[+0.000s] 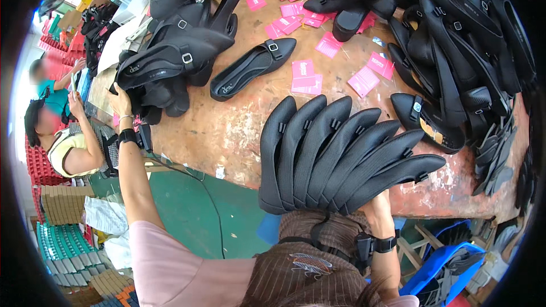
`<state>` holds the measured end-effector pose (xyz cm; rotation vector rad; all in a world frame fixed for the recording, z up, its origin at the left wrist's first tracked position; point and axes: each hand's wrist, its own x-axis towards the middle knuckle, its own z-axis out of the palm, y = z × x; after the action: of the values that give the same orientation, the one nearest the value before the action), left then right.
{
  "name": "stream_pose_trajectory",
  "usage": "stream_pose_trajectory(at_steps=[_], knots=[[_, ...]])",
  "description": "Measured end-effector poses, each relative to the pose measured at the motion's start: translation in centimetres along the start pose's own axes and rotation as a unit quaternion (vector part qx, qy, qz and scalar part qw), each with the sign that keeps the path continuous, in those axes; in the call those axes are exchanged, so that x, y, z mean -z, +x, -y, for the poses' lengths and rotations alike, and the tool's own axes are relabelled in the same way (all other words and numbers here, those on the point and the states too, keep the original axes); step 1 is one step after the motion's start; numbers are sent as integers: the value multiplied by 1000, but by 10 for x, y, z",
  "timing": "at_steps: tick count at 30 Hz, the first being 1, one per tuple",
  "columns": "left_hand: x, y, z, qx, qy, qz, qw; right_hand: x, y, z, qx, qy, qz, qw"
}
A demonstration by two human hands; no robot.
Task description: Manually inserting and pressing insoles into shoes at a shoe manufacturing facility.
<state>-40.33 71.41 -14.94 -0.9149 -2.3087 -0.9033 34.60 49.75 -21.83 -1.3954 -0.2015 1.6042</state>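
Note:
A fanned row of black flat shoes [335,153] with small buckles lies nested over the table's near edge, against my apron. My right hand [376,206] holds the row from below at its right end; its fingers are mostly hidden under the shoes. My left hand [120,102] reaches far out to the left and grips the heel end of a black pump [156,68] on a heap of similar shoes. A single black shoe [253,68] lies on its sole between the heap and the row, toe to the right.
Pink cards [307,77] are scattered over the worn wooden table [233,136]. More black shoes [449,40] are piled at the right, with dark insoles [495,153] below. A blue crate [449,273] stands at lower right. Two people [68,131] work at the left beside stacked boxes [62,204].

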Motion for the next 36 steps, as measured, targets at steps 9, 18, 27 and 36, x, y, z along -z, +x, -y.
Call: stream_pose_trajectory(at_steps=[9, 18, 27, 36], knots=[[137, -170, -218, -559, -241, 106, 786, -5, -7, 4, 17, 54, 2, 998], [134, -238, -246, -319, -126, 531, 775, -2, -12, 3, -28, 16, 2, 999], [80, -243, -245, -94, -137, 647, 744, 2, -18, 6, -47, -2, 15, 999], [100, -223, -251, -178, -67, 697, 691, 27, -4, -11, -17, -7, 29, 999]])
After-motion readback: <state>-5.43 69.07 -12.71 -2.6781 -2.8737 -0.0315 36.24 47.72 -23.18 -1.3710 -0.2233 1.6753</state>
